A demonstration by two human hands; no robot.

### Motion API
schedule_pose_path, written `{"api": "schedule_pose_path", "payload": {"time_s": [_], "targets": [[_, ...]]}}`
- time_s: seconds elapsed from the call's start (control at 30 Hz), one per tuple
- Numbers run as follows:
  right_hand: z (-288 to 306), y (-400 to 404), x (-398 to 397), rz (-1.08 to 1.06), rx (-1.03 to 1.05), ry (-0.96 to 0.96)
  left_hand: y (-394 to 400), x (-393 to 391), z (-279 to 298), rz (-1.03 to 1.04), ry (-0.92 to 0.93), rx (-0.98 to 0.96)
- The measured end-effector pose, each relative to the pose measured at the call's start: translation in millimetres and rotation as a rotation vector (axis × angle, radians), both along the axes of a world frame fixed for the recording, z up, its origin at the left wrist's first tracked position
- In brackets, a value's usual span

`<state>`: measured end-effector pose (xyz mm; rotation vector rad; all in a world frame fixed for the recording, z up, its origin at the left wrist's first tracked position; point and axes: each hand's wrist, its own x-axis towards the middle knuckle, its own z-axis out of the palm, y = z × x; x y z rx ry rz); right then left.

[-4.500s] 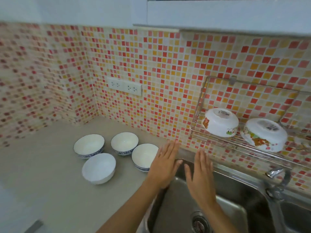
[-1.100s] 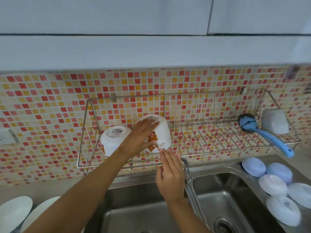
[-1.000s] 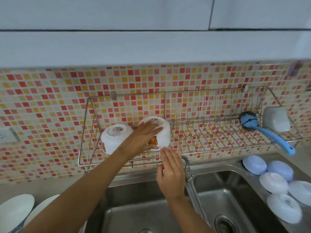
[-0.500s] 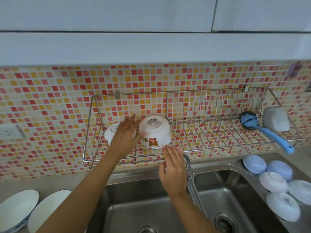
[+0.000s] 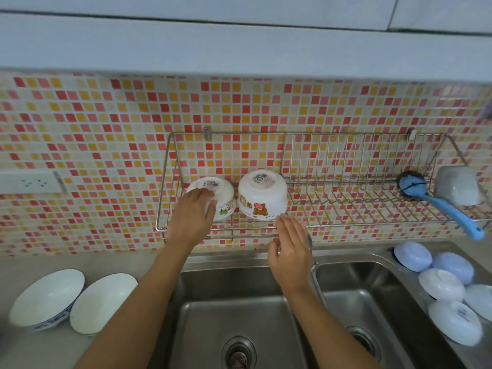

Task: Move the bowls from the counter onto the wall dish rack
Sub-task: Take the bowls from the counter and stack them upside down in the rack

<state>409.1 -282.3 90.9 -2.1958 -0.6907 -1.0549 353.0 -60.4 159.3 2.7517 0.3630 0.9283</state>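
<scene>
Two white cartoon-print bowls sit upside down at the left end of the wire wall dish rack. My left hand reaches over the rack's front rail, its fingers curled on the left cartoon bowl. The right cartoon bowl stands free beside it. My right hand hovers just below that bowl with flat fingers, holding nothing. Two white bowls with blue-patterned outsides rest on the counter at the lower left.
A double steel sink lies below the rack, its faucet behind my right hand. A blue brush and an upturned grey container occupy the rack's right end. Several blue and white upturned bowls lie on the right counter. An outlet is on the left wall.
My left hand left the right cartoon bowl and moved left onto the other cartoon bowl. My right hand stayed below the rack. The view shifted slightly right and down.
</scene>
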Motion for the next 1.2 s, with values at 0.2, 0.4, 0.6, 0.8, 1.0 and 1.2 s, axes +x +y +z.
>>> {"api": "schedule_pose_path", "payload": {"time_s": [0.2, 0.4, 0.6, 0.8, 1.0, 1.2], "targets": [[-1.7, -3.6, -9.0, -0.046, -0.100, 0.132, -15.6, -21.2, -24.5, 0.095, 0.137, 0.154], [-10.8, 14.4, -37.0, -0.048, -0.063, 0.326, -9.6, -78.9, -64.6, 0.030, 0.124, 0.129], [-86.3, 72.9, -121.4, 0.225, -0.077, 0.615, 28.8, -169.7, -132.9, 0.163, 0.413, -0.088], [-133.7, 148.3, -196.2, 0.435, -0.265, 0.913, 99.1, -243.5, -178.6, 0.366, 0.493, -0.310], [-123.1, 222.1, -216.2, 0.482, -0.213, 1.025, 144.2, -262.6, -191.6, 0.375, 0.488, -0.395], [-125.4, 281.9, -210.4, 0.364, 0.011, 1.198, 164.0, -267.5, -217.6, 0.248, 0.448, -0.505]]}}
